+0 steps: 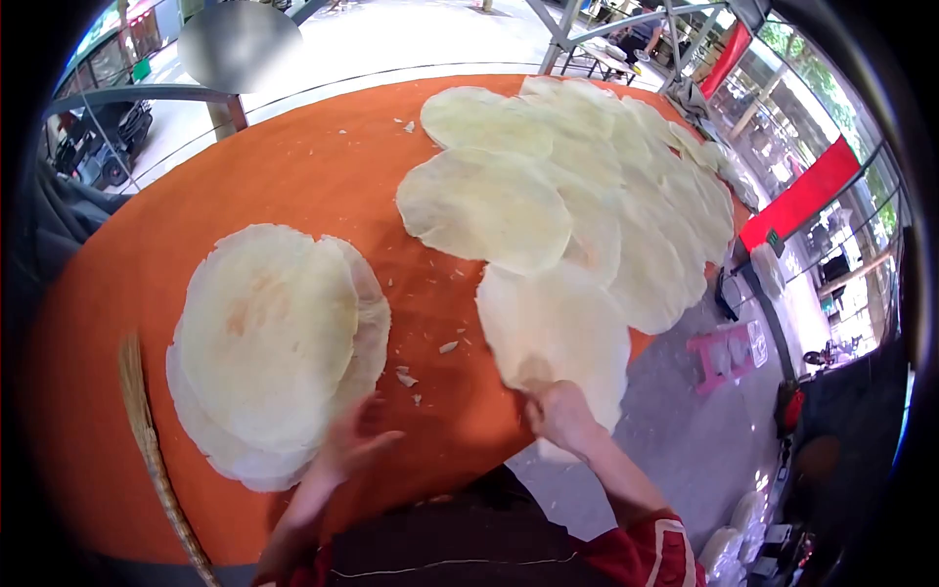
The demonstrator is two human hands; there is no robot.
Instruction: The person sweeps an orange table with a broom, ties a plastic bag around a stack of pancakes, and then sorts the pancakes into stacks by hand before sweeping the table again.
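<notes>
Thin round flatbreads lie on an orange table (430,323). At the left is a stack of flatbreads (269,338), with my left hand (355,437) at its lower right edge, fingers apart and holding nothing. Overlapping flatbreads (606,176) spread over the right side. The nearest flatbread (562,323) of that spread hangs partly past the table's edge. My right hand (562,416) is closed at its lower left edge, pinching it. The fingertips of my right hand are partly hidden.
A straw brush (156,450) lies along the left side of the table. Small crumbs (406,378) are scattered mid-table. Beyond the right edge a pink stool (726,354) stands on the grey floor. A person (641,37) is far off at the back.
</notes>
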